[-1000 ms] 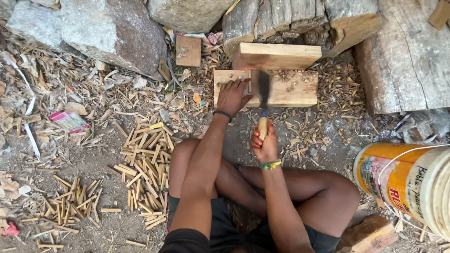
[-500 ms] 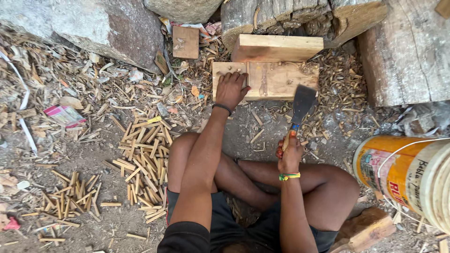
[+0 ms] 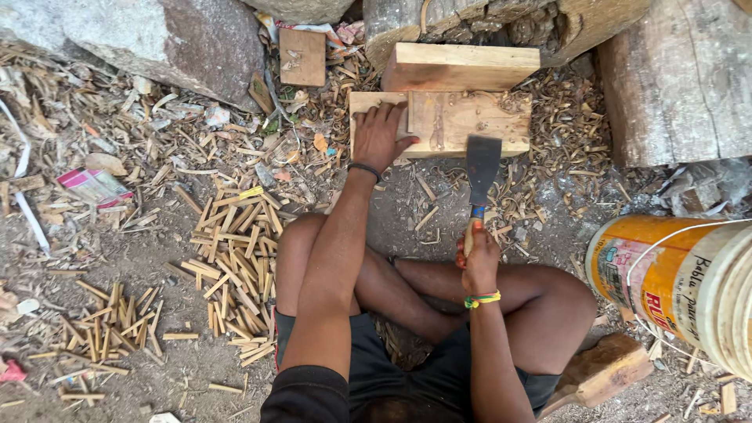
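Note:
I sit cross-legged on the ground facing a flat wooden block (image 3: 470,117). My left hand (image 3: 379,135) rests on the block's left part, fingers over a small upright wood piece (image 3: 402,117) standing on it. My right hand (image 3: 478,254) grips the handle of a broad-bladed cleaver (image 3: 481,168), held blade up just in front of the block's near edge, to the right of my left hand. A thicker wooden plank (image 3: 462,66) lies right behind the block.
A pile of split wood sticks (image 3: 235,258) lies left of my left knee, a smaller pile (image 3: 110,329) further left. Large rocks (image 3: 157,39) and logs (image 3: 681,86) ring the far side. A yellow and white bucket (image 3: 681,282) stands at right. Wood shavings cover the ground.
The cleaver was on the block by my left hand, then drew back and right toward me; now it has come forward again near the block's edge. My left hand stayed on the block.

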